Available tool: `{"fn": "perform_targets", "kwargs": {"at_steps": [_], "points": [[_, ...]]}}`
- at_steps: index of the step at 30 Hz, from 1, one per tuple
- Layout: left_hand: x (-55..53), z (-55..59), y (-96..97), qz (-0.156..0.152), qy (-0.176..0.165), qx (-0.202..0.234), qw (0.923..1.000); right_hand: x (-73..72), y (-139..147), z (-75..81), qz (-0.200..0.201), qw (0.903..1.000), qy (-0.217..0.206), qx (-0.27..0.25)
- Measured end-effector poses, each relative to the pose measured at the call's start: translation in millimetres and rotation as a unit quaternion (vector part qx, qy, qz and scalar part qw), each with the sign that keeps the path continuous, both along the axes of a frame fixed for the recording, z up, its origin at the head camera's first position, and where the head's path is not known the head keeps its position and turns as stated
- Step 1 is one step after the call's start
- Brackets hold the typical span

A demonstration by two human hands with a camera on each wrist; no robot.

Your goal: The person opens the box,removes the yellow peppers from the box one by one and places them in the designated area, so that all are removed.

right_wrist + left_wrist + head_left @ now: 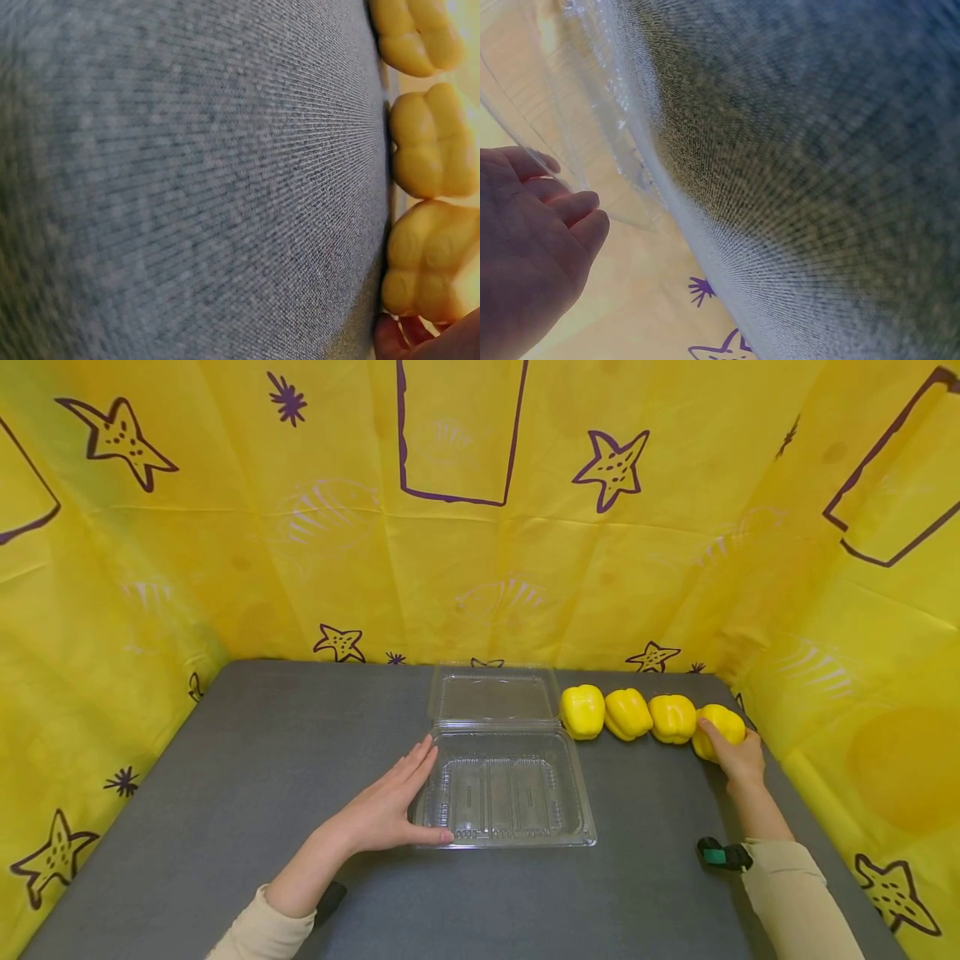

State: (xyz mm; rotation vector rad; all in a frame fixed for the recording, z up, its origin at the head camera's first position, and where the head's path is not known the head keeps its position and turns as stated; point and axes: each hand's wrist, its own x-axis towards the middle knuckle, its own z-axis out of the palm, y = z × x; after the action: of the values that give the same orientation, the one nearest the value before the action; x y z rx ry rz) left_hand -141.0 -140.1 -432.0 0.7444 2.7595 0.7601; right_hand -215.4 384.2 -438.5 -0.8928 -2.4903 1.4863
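A clear plastic clamshell container (501,838) lies on the table, its lid (495,695) folded back toward the far edge. My left hand (378,810) rests against the left side of the container, fingers straight along the rim and thumb at the near left corner. At the right end of a row of yellow bell peppers, my right hand (742,762) grips the last bell pepper (722,727), thumb on its near left side. In the right wrist view that bell pepper (427,259) sits just above the fingertips (390,337).
Three more yellow bell peppers, the left one (582,712), the middle one (628,714) and the right one (672,719), line up between the lid and my right hand. A yellow patterned cloth (495,577) hangs around the dark grey table (300,735).
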Motion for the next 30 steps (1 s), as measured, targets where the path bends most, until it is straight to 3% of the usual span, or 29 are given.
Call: {"fn": "perform_targets", "kwargs": {"at_steps": [26,30], "points": [[-1.0,5.3,-2.7,-0.012,0.028,-0.012,0.9995,3.2,-1.2,1.2,-0.003,0.9999,0.015,-0.005],[-1.2,5.6,-2.6,-0.013,0.032,-0.017,0.9993,6.4,-5.0,3.3,-0.012,0.9993,0.029,0.021]]}}
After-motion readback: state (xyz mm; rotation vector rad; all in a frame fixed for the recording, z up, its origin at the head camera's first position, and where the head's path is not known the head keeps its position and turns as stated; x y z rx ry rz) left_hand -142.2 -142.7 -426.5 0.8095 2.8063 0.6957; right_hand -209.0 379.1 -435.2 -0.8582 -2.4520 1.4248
